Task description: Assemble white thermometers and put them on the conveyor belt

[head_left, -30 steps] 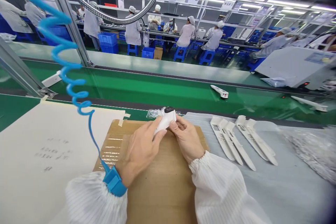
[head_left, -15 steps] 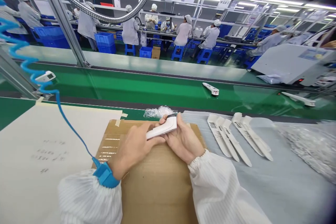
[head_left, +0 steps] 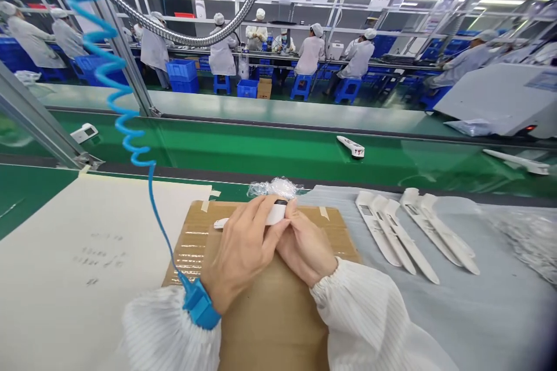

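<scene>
Both hands are on one white device (head_left: 276,213) rn, held low over the cardboard (head_left: 270,324) in the middle of the counter (head_left: 30,191). The left hand (head_left: 237,249) lies over the top of it w/ fingers wrapped round the body, grip closed on it. The right hand (head_left: 307,246) comes in from the other side, grip closed on the same device, thumb up by the dark tip. The thin tail end pokes out to the left past the left fingers.

There's a blue strap (head_left: 200,304) on the left wrist, w/ a coiled cord (head_left: 130,145) running up from it (goes out of sight at the top). A crinkly bag (head_left: 276,187) sits just behind the hands. A row of white shells (head_left: 391,235) lies on grey foam to the right, well apart from the hands. Behind all that is the green belt (head_left: 261,151), w/ a lone unit (head_left: 351,146) lying on it.
</scene>
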`<state>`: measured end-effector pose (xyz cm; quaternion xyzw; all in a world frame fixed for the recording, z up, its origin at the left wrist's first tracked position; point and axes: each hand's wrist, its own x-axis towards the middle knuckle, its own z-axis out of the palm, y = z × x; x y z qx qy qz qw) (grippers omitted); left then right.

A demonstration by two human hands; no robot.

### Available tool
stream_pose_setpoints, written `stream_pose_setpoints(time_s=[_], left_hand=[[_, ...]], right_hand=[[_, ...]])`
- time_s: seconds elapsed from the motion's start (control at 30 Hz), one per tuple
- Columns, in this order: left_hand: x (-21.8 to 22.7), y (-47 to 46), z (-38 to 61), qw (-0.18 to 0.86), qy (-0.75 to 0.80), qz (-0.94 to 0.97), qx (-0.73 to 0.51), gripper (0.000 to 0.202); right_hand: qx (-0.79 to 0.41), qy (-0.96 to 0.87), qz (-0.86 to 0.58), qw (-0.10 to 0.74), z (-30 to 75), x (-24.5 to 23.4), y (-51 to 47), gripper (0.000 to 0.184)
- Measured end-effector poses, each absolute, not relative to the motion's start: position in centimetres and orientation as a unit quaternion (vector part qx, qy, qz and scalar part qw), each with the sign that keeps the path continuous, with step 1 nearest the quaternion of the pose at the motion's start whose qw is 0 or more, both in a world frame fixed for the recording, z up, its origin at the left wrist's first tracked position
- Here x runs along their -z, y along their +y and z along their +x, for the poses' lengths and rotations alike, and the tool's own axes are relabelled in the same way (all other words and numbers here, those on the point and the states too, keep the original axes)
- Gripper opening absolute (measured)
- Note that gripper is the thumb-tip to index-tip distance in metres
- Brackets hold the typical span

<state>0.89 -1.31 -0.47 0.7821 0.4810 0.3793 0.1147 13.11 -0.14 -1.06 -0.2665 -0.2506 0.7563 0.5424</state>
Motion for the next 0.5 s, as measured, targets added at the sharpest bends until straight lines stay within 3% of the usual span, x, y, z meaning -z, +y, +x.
stream_pose_setpoints(time_s=[0.13, 0.3, 0.37, 0.5], left_hand=[[1.1, 0.1, -0.5, 0.171, 0.510, 0.771, -0.341, 0.043], [0.3, 1.1, -1.6, 0.531, 0.529, 0.575, -0.328, 0.042], [-0.4, 1.2, -2.0, 0.616, 0.510, 0.507, -0.321, 0.044], [-1.4, 2.5, -3.5, 0.571, 0.537, 0.491, -0.379, 0.036]], right_hand=[[-0.734, -0.251, -0.279, 0.566, 13.9, 1.6, 0.6, 0.037], [-0.737, -0.297, -0.298, 0.529, 15.1, 1.8, 1.1, 0.038], [-0.735, -0.312, -0.308, 0.517, 15.3, 1.9, 1.0, 0.038], [-0.714, -0.267, -0.366, 0.534, 15.2, 2.4, 1.2, 0.033]])
